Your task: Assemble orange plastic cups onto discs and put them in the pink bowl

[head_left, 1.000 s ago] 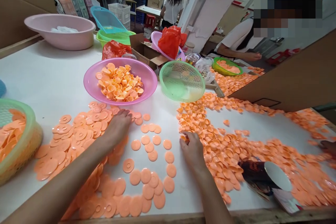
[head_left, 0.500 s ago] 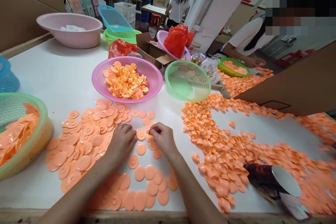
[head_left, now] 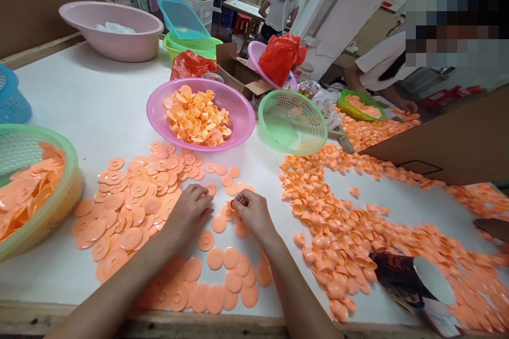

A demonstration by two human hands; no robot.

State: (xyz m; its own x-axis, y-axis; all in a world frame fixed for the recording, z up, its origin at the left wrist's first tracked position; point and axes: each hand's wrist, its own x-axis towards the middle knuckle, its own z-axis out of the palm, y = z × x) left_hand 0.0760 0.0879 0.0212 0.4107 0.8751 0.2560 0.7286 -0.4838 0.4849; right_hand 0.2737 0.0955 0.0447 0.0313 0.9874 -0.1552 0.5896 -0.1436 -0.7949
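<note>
Flat orange plastic discs, some with a raised ring, lie in a wide pile (head_left: 131, 206) to the left of my hands. My left hand (head_left: 191, 214) is closed loosely, its fingertips on the edge of one orange disc (head_left: 210, 189). Opposite it, my right hand (head_left: 254, 214) pinches a small orange plastic piece (head_left: 229, 205), mostly hidden by the fingers. Single discs (head_left: 218, 224) lie on the white table between and below the hands. Beyond them, a pink bowl (head_left: 157, 122) contains small orange toy cups, several joined to discs.
Small orange cups (head_left: 318, 233) cover much of the right side, with a dark paper cup (head_left: 401, 273) lying among them. A green basket (head_left: 294, 140) stands beside the pink bowl; another green basket (head_left: 73, 180) with orange pieces is at left. A co-worker (head_left: 382, 63) works behind a cardboard panel (head_left: 449, 132).
The disc between my hands has shifted left and away, along with my left fingertips. My right hand stays pinched, slightly lower. The whole view has shifted a little.
</note>
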